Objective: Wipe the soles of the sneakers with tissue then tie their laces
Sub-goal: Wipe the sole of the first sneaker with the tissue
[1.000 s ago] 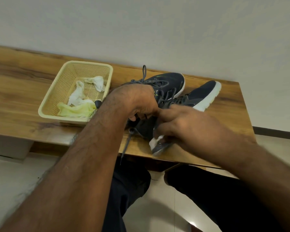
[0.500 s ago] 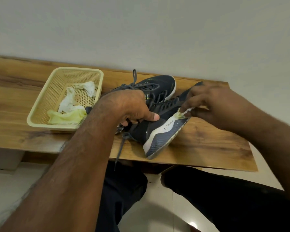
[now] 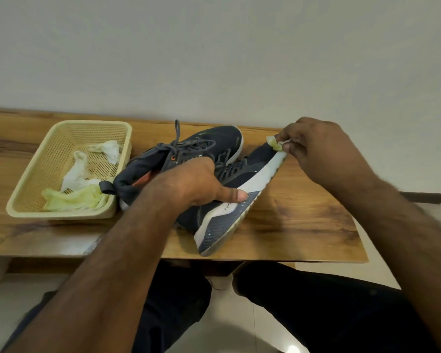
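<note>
Two dark grey sneakers are seen on a wooden table [image 3: 303, 225] set against a pale wall. One sneaker [image 3: 239, 189] is tilted onto its side, with its white midsole and grey patterned sole turned toward the right and its heel at the near table edge; its toe points toward the far right. This tilted sneaker is gripped by the left hand [image 3: 196, 184], whose fingers are curled over the collar and laces while the thumb is pressed along the side of the upper. A small wad of tissue [image 3: 275, 143], white with a yellowish tint, is pinched between the thumb and fingers of the right hand [image 3: 316, 151] and is held against the white sole edge at the toe tip. The second sneaker [image 3: 189, 154] is left upright just behind and to the left of the first, partly hidden by the left hand, with its grey laces [image 3: 176, 141] loose and one end standing up. A cream perforated plastic basket [image 3: 23, 197] is placed at the left of the table, touching or just beside the heel of the second sneaker. Several crumpled tissues [image 3: 82, 174], white and pale yellow-green, are held inside it. Dark trousers [image 3: 316, 307] and a tiled floor are seen below the near table edge.
</note>
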